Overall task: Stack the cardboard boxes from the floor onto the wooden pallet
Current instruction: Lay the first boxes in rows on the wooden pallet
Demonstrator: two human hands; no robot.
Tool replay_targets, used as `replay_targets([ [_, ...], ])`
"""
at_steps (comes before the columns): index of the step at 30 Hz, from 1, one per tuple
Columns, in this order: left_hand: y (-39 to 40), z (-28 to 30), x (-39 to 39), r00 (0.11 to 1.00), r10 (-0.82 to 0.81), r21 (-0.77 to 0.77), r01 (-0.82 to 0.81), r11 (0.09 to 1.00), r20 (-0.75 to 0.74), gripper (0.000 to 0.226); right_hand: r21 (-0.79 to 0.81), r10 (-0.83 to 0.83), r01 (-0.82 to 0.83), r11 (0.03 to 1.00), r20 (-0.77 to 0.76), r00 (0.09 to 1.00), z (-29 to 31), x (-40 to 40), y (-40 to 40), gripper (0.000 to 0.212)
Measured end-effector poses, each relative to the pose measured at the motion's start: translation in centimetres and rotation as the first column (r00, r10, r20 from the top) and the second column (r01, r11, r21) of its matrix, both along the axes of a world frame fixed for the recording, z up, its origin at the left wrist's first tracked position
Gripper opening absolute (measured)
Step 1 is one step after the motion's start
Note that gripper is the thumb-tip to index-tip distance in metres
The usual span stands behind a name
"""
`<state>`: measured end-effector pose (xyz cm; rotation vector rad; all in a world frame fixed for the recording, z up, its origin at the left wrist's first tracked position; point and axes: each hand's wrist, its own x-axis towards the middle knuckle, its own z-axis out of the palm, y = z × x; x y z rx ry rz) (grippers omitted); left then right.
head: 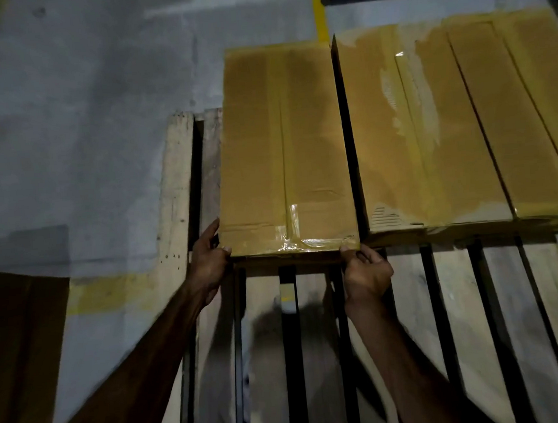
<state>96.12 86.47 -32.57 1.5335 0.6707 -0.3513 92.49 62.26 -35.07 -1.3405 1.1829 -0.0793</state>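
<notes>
A taped brown cardboard box [282, 143] lies on the far left part of the wooden pallet [408, 318]. My left hand [209, 261] grips its near left corner, thumb on the top edge and fingers along the side. My right hand [365, 273] grips its near right corner, with fingers curled under the front edge. Close to its right, across a narrow gap, lie two more cardboard boxes [459, 128] side by side on the pallet.
The near pallet slats are bare, with dark gaps between them. Grey concrete floor [78, 127] with yellow painted lines [319, 8] surrounds the pallet. A brown cardboard piece [16, 352] lies on the floor at lower left. Dark objects stand at the top right.
</notes>
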Motion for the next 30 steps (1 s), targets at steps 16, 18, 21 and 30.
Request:
replay_targets([
  [16, -0.2, -1.5, 1.4, 1.000, -0.011, 0.002, 0.011, 1.000, 0.007, 0.070, 0.065, -0.142, 0.137, 0.988, 0.070, 0.987, -0.2, 1.1, -0.9, 0.043],
  [18, -0.3, -1.5, 1.5, 1.000, -0.012, -0.004, 0.012, 1.000, 0.011, 0.069, 0.057, -0.141, 0.137, 0.989, 0.076, 0.987, -0.2, 1.2, -1.0, 0.043],
  [21, -0.5, -1.4, 1.7, 1.000, -0.001, -0.025, 0.001, 1.000, 0.003, 0.068, 0.040, -0.140, 0.137, 0.990, 0.071, 0.988, -0.2, 1.4, -1.0, 0.042],
  [30, -0.9, -1.2, 2.1, 1.000, -0.007, -0.024, 0.007, 1.000, -0.005, 0.070, 0.022, -0.165, 0.164, 0.986, 0.032, 0.986, 0.0, 2.2, -1.2, 0.038],
])
